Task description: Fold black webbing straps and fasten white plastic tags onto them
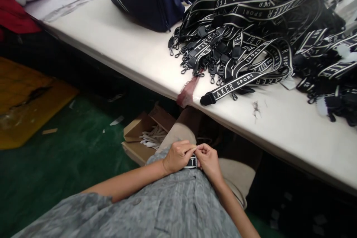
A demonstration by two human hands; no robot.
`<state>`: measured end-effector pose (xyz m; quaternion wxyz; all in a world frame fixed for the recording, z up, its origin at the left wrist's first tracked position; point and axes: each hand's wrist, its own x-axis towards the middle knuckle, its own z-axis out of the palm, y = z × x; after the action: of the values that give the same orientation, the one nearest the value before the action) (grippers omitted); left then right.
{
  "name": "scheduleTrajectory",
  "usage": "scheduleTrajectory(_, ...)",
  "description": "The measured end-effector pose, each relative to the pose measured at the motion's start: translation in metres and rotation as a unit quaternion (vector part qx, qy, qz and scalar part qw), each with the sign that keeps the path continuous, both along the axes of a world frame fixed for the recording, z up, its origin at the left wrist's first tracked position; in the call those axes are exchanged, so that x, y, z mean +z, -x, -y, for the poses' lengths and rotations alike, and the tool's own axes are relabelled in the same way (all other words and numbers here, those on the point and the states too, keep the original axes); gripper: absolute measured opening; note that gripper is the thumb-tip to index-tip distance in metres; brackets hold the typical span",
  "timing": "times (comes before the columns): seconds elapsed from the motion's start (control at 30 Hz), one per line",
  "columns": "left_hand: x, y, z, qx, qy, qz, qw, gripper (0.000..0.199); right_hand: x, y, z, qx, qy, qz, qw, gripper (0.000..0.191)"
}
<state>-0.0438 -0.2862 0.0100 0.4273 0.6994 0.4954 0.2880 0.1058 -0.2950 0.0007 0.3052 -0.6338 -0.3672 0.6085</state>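
Observation:
My left hand (pixel 180 156) and my right hand (pixel 207 159) meet above my lap, with thumbs and fingertips pinched together. Between and just below them shows a short piece of black strap (pixel 191 162) with white edge lines and a letter T. Most of that strap is hidden by my hands, and whatever sits right at the fingertips is too small to make out. On the table in front of me lies a big heap of black lettered straps (pixel 251 11) with small black metal hooks. One strap end (pixel 208 98) with a black tab reaches toward the table's near edge.
The white table (pixel 134 59) runs diagonally ahead of me. On it stand a dark blue bag (pixel 147 0) and more straps (pixel 340 81) at the right. Under its edge is an open cardboard box (pixel 139 130) holding pale strips. Yellow sheeting (pixel 25 100) covers part of the green floor.

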Motion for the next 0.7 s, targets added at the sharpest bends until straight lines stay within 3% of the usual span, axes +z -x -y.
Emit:
scheduleTrajectory(0.17,0.007,0.004,-0.006,0.013,0.059,0.030,0.998,0.032,0.000,0.002,0.001,-0.016,-0.026,-0.005,1.000,0.026)
scheduleTrajectory(0.3,0.003,0.009,-0.016,0.023,0.164,0.072,0.984,0.023,0.006,0.005,0.005,-0.024,-0.034,-0.008,0.999,0.025)
scheduleTrajectory(0.5,-0.004,0.017,-0.040,-0.059,0.299,0.096,0.948,0.029,0.013,0.009,0.006,-0.016,-0.050,-0.012,0.999,0.019)
scheduleTrajectory(0.6,0.001,0.016,-0.045,-0.069,0.306,0.078,0.946,0.030,0.017,0.006,0.006,-0.008,-0.071,0.037,0.997,0.011)
scheduleTrajectory(0.7,0.009,0.011,-0.039,-0.024,0.230,0.052,0.971,0.030,0.023,0.001,0.008,-0.028,-0.129,0.110,0.985,0.008)
